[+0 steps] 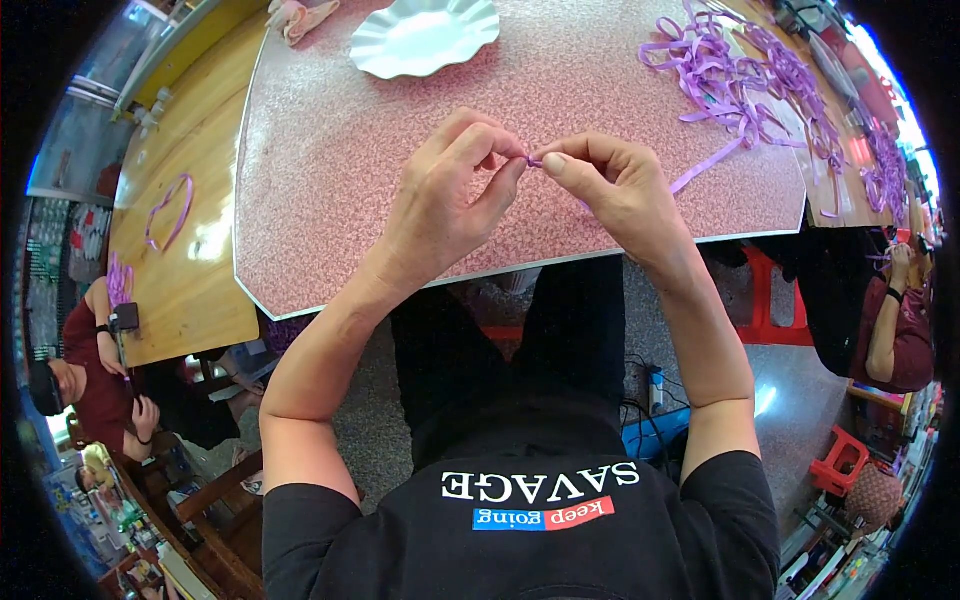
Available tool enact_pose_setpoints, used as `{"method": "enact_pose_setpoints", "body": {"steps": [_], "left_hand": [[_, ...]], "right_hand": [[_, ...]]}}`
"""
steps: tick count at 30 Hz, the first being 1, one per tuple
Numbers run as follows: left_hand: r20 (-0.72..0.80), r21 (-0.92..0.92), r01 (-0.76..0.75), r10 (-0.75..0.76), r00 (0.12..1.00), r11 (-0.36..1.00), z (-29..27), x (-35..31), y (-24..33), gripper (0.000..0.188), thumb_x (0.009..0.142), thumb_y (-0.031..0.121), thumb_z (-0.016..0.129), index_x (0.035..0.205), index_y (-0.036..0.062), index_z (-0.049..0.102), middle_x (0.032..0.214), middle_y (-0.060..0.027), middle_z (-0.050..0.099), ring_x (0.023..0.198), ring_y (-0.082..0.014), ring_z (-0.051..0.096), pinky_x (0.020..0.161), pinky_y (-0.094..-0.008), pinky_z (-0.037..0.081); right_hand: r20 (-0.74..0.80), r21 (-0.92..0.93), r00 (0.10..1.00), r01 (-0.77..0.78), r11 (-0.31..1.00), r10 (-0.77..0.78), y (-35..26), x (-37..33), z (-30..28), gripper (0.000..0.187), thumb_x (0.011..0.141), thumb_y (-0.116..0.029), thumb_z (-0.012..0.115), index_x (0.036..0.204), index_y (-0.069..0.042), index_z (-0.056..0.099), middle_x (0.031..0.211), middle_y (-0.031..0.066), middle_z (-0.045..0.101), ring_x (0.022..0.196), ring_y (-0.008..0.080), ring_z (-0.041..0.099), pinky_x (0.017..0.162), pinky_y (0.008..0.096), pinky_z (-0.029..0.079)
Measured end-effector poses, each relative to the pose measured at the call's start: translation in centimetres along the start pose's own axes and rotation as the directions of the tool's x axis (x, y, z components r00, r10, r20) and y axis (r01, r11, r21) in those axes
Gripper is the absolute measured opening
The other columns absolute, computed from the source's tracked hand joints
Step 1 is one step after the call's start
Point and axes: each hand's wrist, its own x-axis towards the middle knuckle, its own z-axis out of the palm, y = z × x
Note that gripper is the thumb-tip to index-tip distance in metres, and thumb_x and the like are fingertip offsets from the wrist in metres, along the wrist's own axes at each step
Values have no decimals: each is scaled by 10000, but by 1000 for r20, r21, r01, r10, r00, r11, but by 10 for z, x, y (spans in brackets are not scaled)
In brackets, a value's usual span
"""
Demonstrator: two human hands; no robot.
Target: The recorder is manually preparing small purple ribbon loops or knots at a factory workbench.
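Above the near half of a pink speckled tabletop (330,190), my two hands meet fingertip to fingertip. My left hand (440,195) pinches a small twisted bit of purple ribbon (533,162) between thumb and forefinger. The other side of that bit is pinched by my right hand (622,190), its thumb pressed on the forefinger. From behind my right hand a flat ribbon strand (708,167) runs up to a loose purple ribbon heap (715,75) at the far right. Whether the bit is a knot or a fold is too small to tell.
A white wavy-edged plate (425,40) stands at the far side, with a crumpled pale cloth (298,20) left of it. On the wooden table (195,290) lies a ribbon loop (168,212). People in maroon sit at left and right. A red stool (775,300) stands right.
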Motion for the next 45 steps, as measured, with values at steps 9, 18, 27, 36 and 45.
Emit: {"method": "enact_pose_setpoints", "body": {"steps": [9,18,27,36,45], "left_hand": [[121,342,-290,264,957,894,2,3,3,216,810,119,717,973,46,596,886,-79,598,860,-257,592,791,-387,455],[249,-244,144,-81,965,959,-43,-36,10,45,805,-3,601,818,24,567,801,-79,540,719,-201,527,684,-330,399],[453,-480,442,-217,865,758,-62,-46,2,260,880,165,518,661,27,537,701,-64,529,651,-133,490,577,-272,368],[41,-168,132,-127,991,977,-45,-35,12,224,938,206,604,1093,50,562,982,-70,602,851,-184,570,680,-309,461],[198,3,-20,19,980,1000,-41,-36,12,97,862,65,650,906,-1,594,873,-123,593,819,-285,582,732,-372,446]], "right_hand": [[-28,-108,998,45,993,-49,-4,-8,5,160,909,-125,676,972,22,695,829,0,650,738,41,532,624,213,430],[133,-122,939,334,935,-318,4,-19,32,126,877,-102,702,893,14,655,749,64,608,661,137,549,580,283,429],[121,-149,851,525,838,-512,7,-16,42,118,850,-67,702,874,17,623,770,110,605,679,221,585,593,333,441],[74,-179,920,393,902,-385,3,-17,34,101,870,-67,703,881,16,647,753,53,607,668,112,533,595,267,422],[78,-254,912,409,877,-403,-1,-16,34,76,873,-55,694,885,13,663,774,69,624,700,131,577,608,273,450]]}}
